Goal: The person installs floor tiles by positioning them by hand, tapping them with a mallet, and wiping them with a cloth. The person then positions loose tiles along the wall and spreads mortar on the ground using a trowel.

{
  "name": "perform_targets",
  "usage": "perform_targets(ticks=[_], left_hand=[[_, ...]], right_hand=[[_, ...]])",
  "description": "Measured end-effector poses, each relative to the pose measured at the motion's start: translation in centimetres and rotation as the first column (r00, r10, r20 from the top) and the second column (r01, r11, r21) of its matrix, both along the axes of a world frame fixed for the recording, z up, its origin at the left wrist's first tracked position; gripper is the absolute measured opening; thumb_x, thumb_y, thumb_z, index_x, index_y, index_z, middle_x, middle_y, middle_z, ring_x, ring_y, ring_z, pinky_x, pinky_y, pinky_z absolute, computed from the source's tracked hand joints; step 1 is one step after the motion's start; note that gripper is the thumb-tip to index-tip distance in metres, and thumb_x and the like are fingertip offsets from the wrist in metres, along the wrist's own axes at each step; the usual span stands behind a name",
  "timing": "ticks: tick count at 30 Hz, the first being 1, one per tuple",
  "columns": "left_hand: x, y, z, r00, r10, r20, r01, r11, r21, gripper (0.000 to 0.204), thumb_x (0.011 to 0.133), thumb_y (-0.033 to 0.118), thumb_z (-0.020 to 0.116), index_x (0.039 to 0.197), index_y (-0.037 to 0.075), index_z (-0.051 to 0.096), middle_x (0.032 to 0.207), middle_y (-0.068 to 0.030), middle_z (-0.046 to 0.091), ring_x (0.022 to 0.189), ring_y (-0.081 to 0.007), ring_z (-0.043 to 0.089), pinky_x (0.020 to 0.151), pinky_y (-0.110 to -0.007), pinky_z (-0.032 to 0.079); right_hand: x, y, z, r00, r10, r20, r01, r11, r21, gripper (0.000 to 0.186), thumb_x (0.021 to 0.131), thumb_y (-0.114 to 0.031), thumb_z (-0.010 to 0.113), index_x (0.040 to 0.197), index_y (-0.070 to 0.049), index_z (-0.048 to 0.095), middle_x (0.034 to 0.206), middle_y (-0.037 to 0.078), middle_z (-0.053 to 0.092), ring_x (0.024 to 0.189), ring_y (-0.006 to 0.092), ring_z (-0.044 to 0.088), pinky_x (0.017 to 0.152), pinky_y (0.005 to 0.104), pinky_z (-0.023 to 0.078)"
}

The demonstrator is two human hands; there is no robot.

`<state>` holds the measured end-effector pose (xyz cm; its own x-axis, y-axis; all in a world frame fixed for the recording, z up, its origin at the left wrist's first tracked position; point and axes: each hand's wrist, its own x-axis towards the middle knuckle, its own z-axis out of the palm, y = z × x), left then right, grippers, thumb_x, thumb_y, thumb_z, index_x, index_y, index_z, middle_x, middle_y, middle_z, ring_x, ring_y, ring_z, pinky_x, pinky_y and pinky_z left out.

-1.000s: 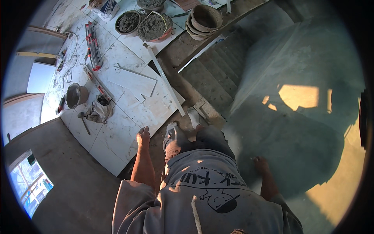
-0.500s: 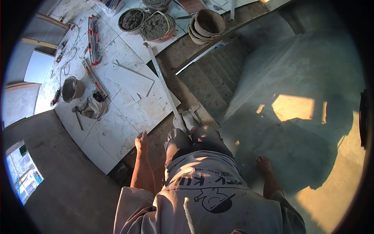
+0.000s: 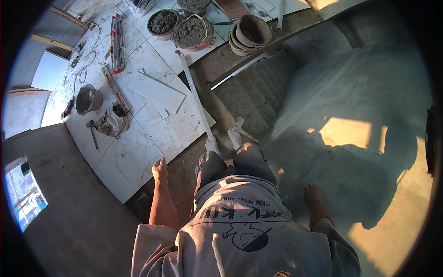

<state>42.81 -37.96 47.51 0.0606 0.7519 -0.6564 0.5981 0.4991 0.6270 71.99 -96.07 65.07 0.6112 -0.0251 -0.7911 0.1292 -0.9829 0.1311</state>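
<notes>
I stand looking down at my own body, grey shirt and dark shorts, feet in pale socks near the top of a concrete stair. My left hand (image 3: 160,168) hangs at my side with fingers loosely together, holding nothing, above the edge of the white tiled floor (image 3: 138,152). My right hand (image 3: 312,194) hangs by my right hip in shadow, also holding nothing, in front of the grey plastered wall (image 3: 350,92). A long white straightedge (image 3: 196,99) lies on the tiles, ending by my left foot.
Concrete steps (image 3: 251,97) run away ahead. On the tiles lie loose cut tiles (image 3: 159,92), a red tile cutter (image 3: 116,44), a red level (image 3: 113,87), a small bucket (image 3: 86,99), a hammer (image 3: 92,131) and a crumpled bag (image 3: 113,122). Mortar tubs (image 3: 191,30) and stacked buckets (image 3: 251,32) stand farther off.
The view has shifted, so the tiled floor and buckets sit slightly lower and more to the right. Both arms stay hanging at my sides with nothing in them.
</notes>
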Motion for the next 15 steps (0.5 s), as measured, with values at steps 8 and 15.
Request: perform_targets(ticks=[8,15], left_hand=[[2.4,-1.5,-0.2,0.960,-0.266,-0.084,0.269,0.963,0.028,0.035,0.088,0.031,0.050,0.080,-0.002,0.060,0.063,-0.0087,0.056,0.059,-0.0181,0.050,0.059,-0.033,0.041],[4.1,-2.2,0.6,0.998,-0.058,-0.033,0.057,0.998,-0.023,0.031,0.088,0.029,0.054,0.083,-0.001,0.063,0.068,-0.0043,0.057,0.062,-0.0157,0.051,0.060,-0.030,0.041]], right_hand=[[0.3,1.1,-0.1,0.957,-0.252,0.142,0.251,0.968,0.027,0.035,0.086,-0.027,0.051,0.102,0.002,0.062,0.104,0.022,0.061,0.099,0.0355,0.058,0.086,0.0410,0.044],[0.6,-0.4,-1.6,0.979,-0.127,0.159,0.120,0.992,0.050,0.035,0.087,-0.028,0.052,0.102,0.003,0.060,0.092,0.021,0.064,0.087,0.0337,0.063,0.078,0.0407,0.048]])
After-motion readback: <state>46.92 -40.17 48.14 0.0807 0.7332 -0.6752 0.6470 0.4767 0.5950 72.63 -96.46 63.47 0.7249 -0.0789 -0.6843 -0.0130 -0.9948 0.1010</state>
